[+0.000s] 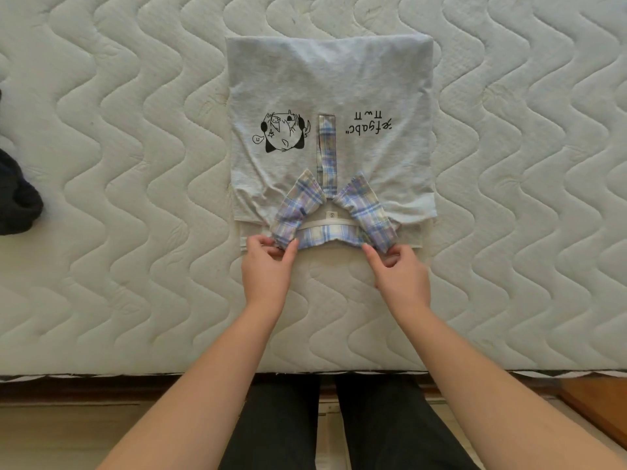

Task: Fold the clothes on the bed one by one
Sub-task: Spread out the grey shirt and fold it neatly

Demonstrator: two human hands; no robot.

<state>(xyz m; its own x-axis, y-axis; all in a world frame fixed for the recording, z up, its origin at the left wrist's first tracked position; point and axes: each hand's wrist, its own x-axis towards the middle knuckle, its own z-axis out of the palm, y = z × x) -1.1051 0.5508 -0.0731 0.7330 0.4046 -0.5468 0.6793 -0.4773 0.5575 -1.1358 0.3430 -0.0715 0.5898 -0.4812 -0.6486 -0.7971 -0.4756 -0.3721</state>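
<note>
Now my left hand point(268, 262) and right hand point(398, 269), set apart, each pinch the plaid collar point(330, 232) of the grey polo shirt point(325, 93) mid-mattress point(135, 164), near its front edge; next, probably fold it in half.

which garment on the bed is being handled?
The light grey polo shirt with plaid collar, centre of the mattress: left hand and right hand pinch its collar. The dark garment at the left edge lies untouched.
</note>
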